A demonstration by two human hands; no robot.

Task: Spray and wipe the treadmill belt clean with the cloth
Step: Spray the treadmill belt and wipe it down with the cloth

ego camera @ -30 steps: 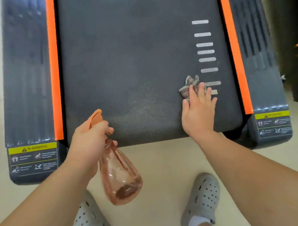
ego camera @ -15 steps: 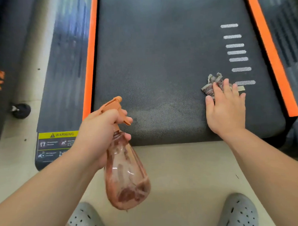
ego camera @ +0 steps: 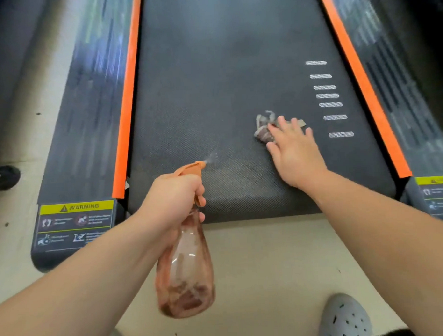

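Note:
The black treadmill belt (ego camera: 225, 79) runs up the middle of the view. My left hand (ego camera: 173, 197) grips a clear pinkish spray bottle (ego camera: 186, 267) with an orange nozzle, held over the belt's near end; a small puff of mist shows at the nozzle tip. My right hand (ego camera: 294, 150) lies flat with straight fingers on a crumpled grey-brown cloth (ego camera: 263, 128), pressing it to the belt's right side. Most of the cloth is hidden under my fingers.
Orange strips (ego camera: 127, 95) edge the belt on both sides, with dark side rails (ego camera: 83, 122) beyond. Yellow warning labels (ego camera: 76, 207) mark the rail ends. White dashes (ego camera: 330, 105) are printed on the belt. My grey shoe (ego camera: 343, 317) stands on the beige floor. A black wheel (ego camera: 3, 176) sits at left.
The spray bottle has moved up and right over the belt's end, and mist now leaves the nozzle. My right hand has slid the cloth a little to the left.

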